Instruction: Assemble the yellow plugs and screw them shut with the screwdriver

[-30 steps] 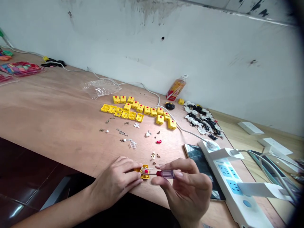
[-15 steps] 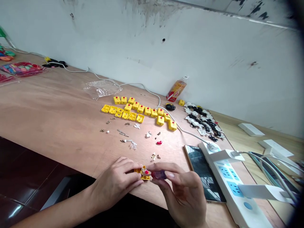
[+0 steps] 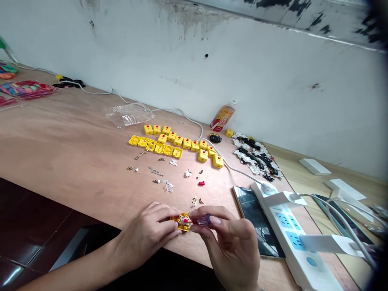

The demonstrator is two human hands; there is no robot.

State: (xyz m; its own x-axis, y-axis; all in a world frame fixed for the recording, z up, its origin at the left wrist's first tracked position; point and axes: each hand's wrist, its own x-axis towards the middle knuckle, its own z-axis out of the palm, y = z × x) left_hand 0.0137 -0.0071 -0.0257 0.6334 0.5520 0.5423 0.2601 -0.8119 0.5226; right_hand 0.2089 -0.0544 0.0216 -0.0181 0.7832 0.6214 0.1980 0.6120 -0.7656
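Between the fingers of my left hand (image 3: 156,228) is an open yellow plastic casing (image 3: 183,227) with small white and red parts inside, held at the table's front edge. My right hand (image 3: 232,238) grips the dark purple handle of a screwdriver (image 3: 202,220). Its metal shaft points left into the casing; I cannot tell exactly what the tip touches. Beyond my hands lie small brass and white parts (image 3: 194,201), a red piece (image 3: 201,183), clear plastic pieces (image 3: 169,187) and thin metal strips (image 3: 156,171).
Rows of yellow boxes with red buttons (image 3: 178,140) and open yellow shells (image 3: 159,148) stand farther back. To the right are a phone (image 3: 257,218), a power strip (image 3: 303,242) with cables, and black-and-white parts (image 3: 256,155). A bottle (image 3: 223,116) leans against the wall.
The view has shifted slightly. The screwdriver's shaft now shows more plainly across the casing; both hands keep their hold in nearly the same place.
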